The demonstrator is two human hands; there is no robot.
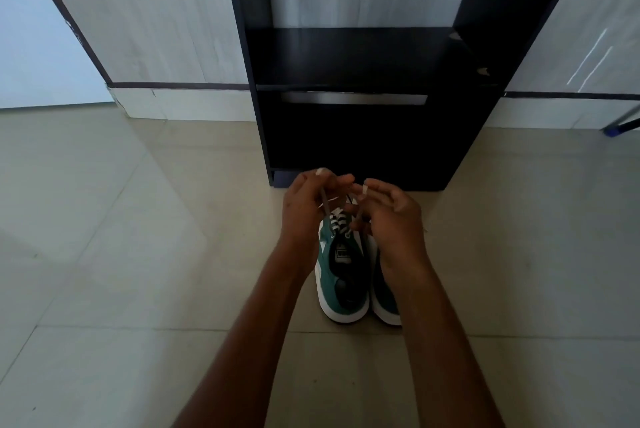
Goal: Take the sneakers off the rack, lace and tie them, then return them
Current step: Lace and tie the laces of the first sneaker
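Observation:
Two green sneakers with white soles stand side by side on the floor tiles, heels toward me. The left sneaker (341, 275) shows its laced front and tongue. The right sneaker (383, 301) is mostly hidden under my right forearm. My left hand (303, 209) pinches one end of the grey shoelace (325, 203) above the left sneaker. My right hand (391, 216) pinches the other lace end. Both hands meet just over the shoe's front, close to the black rack (360, 136).
The black rack stands against a pale wall, its shelf (346, 56) bare, with a metal bar (353, 99) across the lower part. A blue-tipped pole (621, 124) leans at the far right. Beige floor tiles spread out on both sides.

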